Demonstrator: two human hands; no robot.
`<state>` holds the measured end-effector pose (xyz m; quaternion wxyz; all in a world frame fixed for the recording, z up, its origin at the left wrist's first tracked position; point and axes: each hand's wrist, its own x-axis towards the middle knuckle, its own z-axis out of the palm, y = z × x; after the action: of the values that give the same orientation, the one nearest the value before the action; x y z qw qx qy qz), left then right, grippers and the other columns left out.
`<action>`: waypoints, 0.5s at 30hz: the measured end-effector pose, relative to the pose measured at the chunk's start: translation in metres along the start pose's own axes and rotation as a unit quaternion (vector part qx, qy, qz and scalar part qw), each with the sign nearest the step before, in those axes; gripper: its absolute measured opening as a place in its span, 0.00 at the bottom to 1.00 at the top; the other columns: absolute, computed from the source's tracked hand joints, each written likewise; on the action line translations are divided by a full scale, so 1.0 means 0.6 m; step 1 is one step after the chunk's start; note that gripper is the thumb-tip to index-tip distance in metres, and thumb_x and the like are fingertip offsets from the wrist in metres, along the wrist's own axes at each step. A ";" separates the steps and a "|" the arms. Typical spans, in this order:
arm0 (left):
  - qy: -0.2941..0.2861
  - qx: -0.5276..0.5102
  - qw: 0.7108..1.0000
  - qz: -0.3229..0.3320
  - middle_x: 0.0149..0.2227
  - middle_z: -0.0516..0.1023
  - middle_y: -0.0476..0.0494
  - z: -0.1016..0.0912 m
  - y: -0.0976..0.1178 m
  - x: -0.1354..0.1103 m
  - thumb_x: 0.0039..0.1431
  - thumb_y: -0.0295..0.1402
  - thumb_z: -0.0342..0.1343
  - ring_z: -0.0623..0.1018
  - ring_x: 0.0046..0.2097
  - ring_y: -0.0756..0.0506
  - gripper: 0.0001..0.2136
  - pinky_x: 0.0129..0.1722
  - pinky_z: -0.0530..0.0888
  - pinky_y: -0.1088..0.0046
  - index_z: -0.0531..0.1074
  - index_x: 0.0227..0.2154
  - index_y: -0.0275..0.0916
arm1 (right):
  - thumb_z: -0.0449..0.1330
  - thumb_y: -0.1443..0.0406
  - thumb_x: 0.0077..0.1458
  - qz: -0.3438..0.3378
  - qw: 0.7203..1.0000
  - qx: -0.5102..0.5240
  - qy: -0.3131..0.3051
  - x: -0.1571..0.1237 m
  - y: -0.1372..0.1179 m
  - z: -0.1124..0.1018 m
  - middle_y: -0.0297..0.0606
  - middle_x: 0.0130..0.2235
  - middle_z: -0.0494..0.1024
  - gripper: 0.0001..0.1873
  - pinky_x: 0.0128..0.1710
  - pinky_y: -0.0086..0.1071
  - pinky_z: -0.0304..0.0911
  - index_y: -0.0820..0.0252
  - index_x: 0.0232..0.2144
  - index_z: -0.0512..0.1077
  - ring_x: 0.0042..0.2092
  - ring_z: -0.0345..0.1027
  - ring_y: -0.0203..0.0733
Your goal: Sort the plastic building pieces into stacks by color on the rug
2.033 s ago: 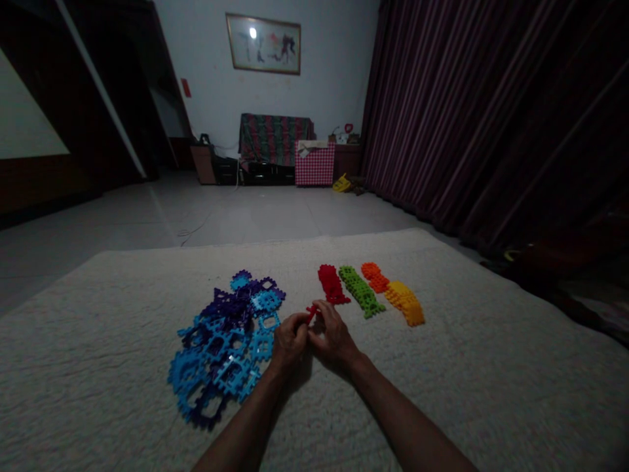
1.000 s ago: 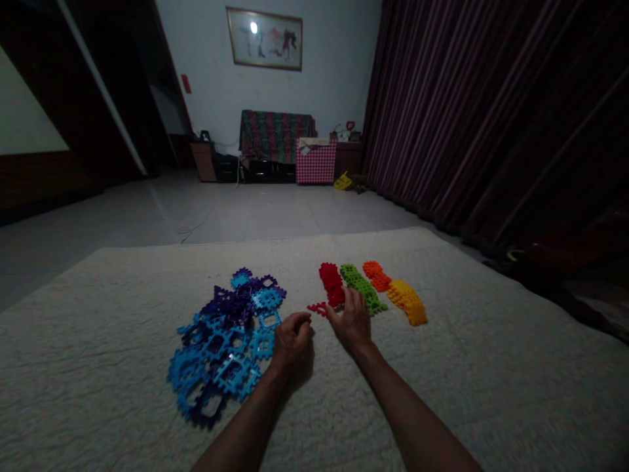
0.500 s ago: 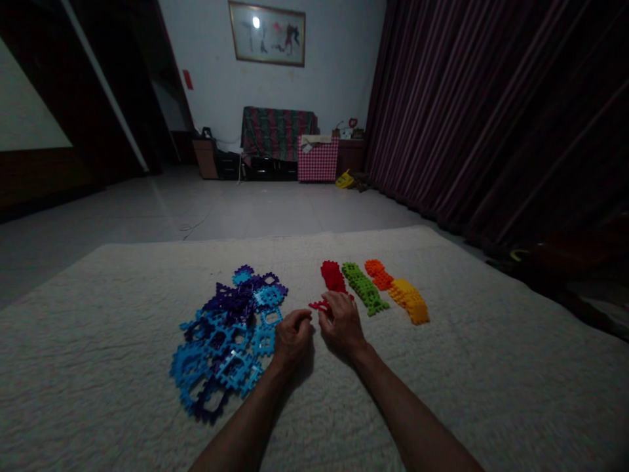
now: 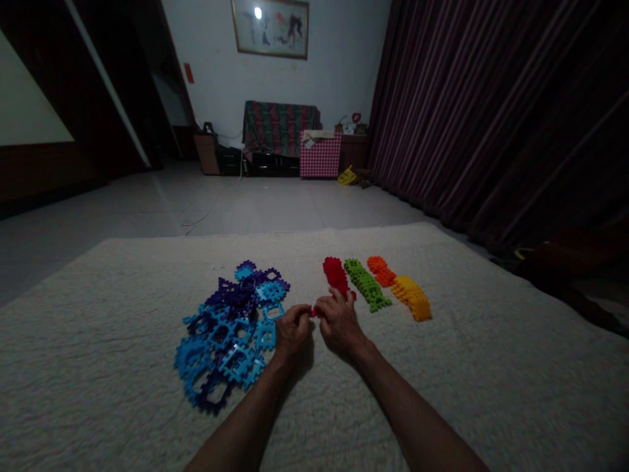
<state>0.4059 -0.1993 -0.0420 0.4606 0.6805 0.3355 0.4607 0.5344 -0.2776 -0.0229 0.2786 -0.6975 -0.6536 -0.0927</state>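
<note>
Between my two hands, a small red plastic building piece shows at the fingertips. My left hand is closed, thumb and forefinger pinching the piece's left side. My right hand holds the other side, its outer fingers reaching toward the row of red pieces; most of the small piece is hidden by the fingers. Right of the red row lie a green row, an orange group and a yellow row. To the left of my left hand spreads a loose heap of blue and purple notched pieces.
Everything lies on a cream quilted mat over a tiled floor. Farther back stand a low cabinet with a striped cloth and a red checked cloth. A dark purple curtain hangs at the right.
My hands have come closer together, and my right hand has drawn the small red piece in to meet my left fingertips. The camera view has shifted slightly.
</note>
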 end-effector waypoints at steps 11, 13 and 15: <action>0.066 -0.021 0.997 -0.042 0.31 0.82 0.44 -0.003 -0.004 0.005 0.51 0.32 0.50 0.79 0.31 0.47 0.13 0.31 0.75 0.72 0.79 0.34 0.37 | 0.59 0.65 0.53 0.034 0.996 0.073 0.037 -0.020 -0.014 -0.004 0.42 0.41 0.74 0.15 0.45 0.39 0.61 0.60 0.45 0.70 0.43 0.66 0.46; 0.069 -0.014 0.997 -0.039 0.31 0.82 0.44 -0.004 -0.001 0.005 0.51 0.32 0.49 0.80 0.32 0.46 0.13 0.33 0.76 0.71 0.79 0.34 0.38 | 0.61 0.61 0.54 0.050 0.998 0.039 0.027 -0.023 -0.029 -0.002 0.43 0.42 0.74 0.18 0.46 0.39 0.61 0.59 0.47 0.70 0.44 0.66 0.48; 0.076 -0.009 0.996 -0.038 0.30 0.82 0.44 -0.004 0.003 0.005 0.51 0.32 0.49 0.80 0.33 0.46 0.13 0.35 0.76 0.70 0.79 0.33 0.38 | 0.63 0.59 0.53 0.071 0.997 0.006 0.023 -0.025 -0.048 0.002 0.43 0.42 0.73 0.19 0.46 0.40 0.61 0.59 0.47 0.69 0.44 0.65 0.49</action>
<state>0.4047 -0.1962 -0.0392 0.4574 0.6261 0.3910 0.4960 0.5042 -0.2900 -0.0234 0.3036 -0.7381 -0.5965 -0.0846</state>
